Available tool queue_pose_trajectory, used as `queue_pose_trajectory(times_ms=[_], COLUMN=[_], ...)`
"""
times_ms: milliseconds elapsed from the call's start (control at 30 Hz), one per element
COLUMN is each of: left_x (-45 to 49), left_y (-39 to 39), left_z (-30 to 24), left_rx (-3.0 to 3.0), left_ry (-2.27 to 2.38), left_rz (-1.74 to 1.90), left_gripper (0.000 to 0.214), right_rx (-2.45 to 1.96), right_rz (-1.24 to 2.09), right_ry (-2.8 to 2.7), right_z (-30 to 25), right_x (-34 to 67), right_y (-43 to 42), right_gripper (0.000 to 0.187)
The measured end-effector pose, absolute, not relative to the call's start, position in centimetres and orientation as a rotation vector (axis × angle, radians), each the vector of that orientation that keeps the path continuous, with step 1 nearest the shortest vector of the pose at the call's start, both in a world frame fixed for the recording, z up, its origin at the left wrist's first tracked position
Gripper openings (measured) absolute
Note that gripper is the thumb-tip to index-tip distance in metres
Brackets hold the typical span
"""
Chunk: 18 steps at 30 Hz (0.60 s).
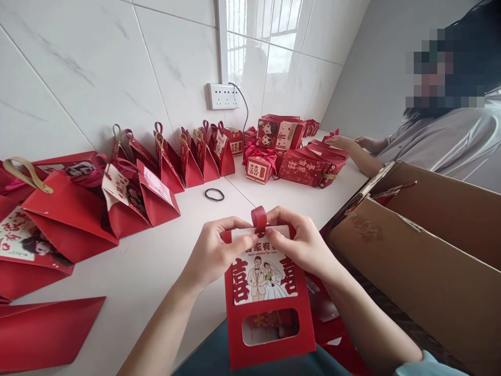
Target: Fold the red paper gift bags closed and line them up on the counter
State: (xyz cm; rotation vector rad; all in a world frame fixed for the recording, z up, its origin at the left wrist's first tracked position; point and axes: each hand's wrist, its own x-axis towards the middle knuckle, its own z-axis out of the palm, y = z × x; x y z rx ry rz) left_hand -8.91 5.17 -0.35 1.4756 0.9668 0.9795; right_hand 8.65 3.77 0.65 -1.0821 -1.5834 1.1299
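Observation:
A red gift box [270, 318] with a wedding-couple card and an oval window hangs upright between my hands at the table's near edge. Its top carries a red ribbon loop [259, 216]. My left hand [225, 248] pinches the top edge left of the loop, thumb on the front. From the right, my right hand [295, 240] grips the same edge, its thumb beside the loop's base. Both hands are closed on the box. Through the window, red packets with gold lettering show partly.
Triangular red gift boxes [136, 201] stand along the wall at left. More boxes [301, 167] are stacked at the back. A black hair tie [214, 195] lies mid-table. At right stand an open cardboard carton [410, 250] and another person [442, 136].

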Motion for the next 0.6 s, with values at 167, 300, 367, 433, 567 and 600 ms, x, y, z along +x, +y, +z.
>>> queue_pose_trajectory(times_ms=[167, 300, 367, 433, 567, 600], left_x=[-8.87, -8.88, -8.85, -8.8, -8.76, -8.76], left_y=[4.97, 4.88, 4.89, 4.9, 4.87, 4.85], left_z=[-0.24, -0.05, -0.05, -0.07, 0.03, 0.08], left_rx=[1.44, 1.409, 1.397, 1.384, 1.364, 1.359], left_ry=[0.966, 0.954, 0.942, 0.937, 0.943, 0.944], left_rz=[0.952, 0.909, 0.907, 0.904, 0.877, 0.871], left_gripper=[0.018, 0.021, 0.022, 0.023, 0.024, 0.025], right_rx=[-1.058, -1.038, -1.05, -1.059, -1.033, -1.023], right_rz=[1.089, 1.093, 1.088, 1.094, 1.138, 1.157], right_ry=[-1.633, -1.643, -1.638, -1.633, -1.628, -1.622], right_z=[0.7, 0.71, 0.72, 0.74, 0.72, 0.71], right_x=[8.69, 8.75, 8.77, 8.78, 8.77, 8.77], right_y=[3.57, 3.5, 3.49, 3.52, 3.7, 3.73], right_gripper=[0.007, 0.01, 0.009, 0.008, 0.008, 0.008])
